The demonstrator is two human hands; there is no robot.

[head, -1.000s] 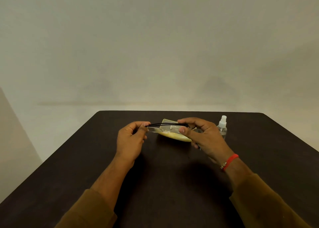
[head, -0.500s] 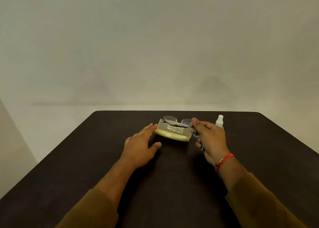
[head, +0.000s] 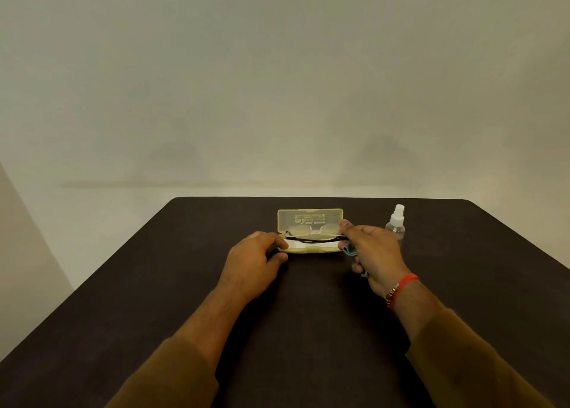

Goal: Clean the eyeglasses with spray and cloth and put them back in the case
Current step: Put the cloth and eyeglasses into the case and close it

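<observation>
Yellow case (head: 310, 219), eyeglasses (head: 314, 238) between hands

A dark table (head: 154, 284) stands before a plain pale wall (head: 277, 83); a red wristband (head: 404, 287) and brown sleeves (head: 172, 373) show.

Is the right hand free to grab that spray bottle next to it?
Probably not yet: the right hand is close beside the spray bottle with nothing between, but its fingers hold the eyeglasses and a blue cloth.

Dim, warm light; soft, wide-angle view
</observation>
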